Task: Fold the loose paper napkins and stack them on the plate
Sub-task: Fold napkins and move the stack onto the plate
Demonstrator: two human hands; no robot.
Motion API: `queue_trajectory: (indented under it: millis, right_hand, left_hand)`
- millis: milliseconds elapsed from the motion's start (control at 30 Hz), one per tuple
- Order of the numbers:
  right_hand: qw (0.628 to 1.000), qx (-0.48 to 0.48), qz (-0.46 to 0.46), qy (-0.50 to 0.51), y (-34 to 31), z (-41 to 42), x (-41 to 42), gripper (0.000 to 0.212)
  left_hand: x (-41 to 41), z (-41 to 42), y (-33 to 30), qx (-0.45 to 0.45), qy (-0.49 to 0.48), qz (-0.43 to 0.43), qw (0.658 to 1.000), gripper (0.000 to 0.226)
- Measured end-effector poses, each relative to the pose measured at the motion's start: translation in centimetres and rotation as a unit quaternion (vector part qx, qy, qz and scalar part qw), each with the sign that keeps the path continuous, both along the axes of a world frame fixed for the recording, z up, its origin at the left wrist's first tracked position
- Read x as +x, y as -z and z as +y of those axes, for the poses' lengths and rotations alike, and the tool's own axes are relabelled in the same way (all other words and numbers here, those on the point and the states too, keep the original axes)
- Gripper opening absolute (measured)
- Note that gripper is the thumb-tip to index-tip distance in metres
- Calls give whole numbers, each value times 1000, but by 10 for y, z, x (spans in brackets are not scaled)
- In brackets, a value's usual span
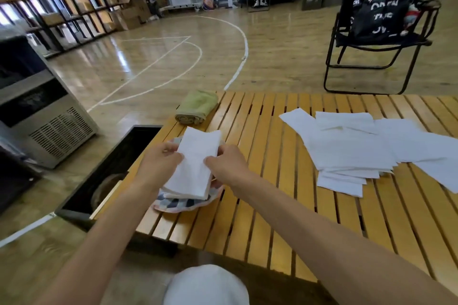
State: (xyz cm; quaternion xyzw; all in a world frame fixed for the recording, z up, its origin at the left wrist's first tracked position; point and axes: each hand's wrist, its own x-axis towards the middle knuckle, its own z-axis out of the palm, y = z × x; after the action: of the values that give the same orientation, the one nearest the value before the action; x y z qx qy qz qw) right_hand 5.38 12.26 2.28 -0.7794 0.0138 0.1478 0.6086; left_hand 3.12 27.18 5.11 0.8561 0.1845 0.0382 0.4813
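A folded white napkin [195, 161] lies lengthwise on top of a small stack of folded napkins on the checked plate [183, 204], near the left end of the slatted wooden table [272, 181]. My left hand [161, 161] pinches the napkin's left edge. On the opposite edge, my right hand [228, 163] pinches it too. Both hands hover over the plate. A loose heap of unfolded white napkins [359, 146] is spread over the right part of the table.
A rolled green towel [197, 109] sits at the table's far left corner. A dark open box [111, 168] stands on the floor beside the table's left end, a grey appliance [42, 111] further left. A black folding chair [379, 27] with a bag stands beyond the table.
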Motion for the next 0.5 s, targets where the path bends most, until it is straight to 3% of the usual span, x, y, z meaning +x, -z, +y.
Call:
queue_trajectory:
  millis: [200,500]
  right_hand:
    - [996,-92,-5,-7,16,39,27,5]
    - [983,-173,-63,-10,35,45,33,16]
  left_hand:
    - [31,34,27,76,-11,33,997,20]
    - [38,39,62,160,6,33,986,34]
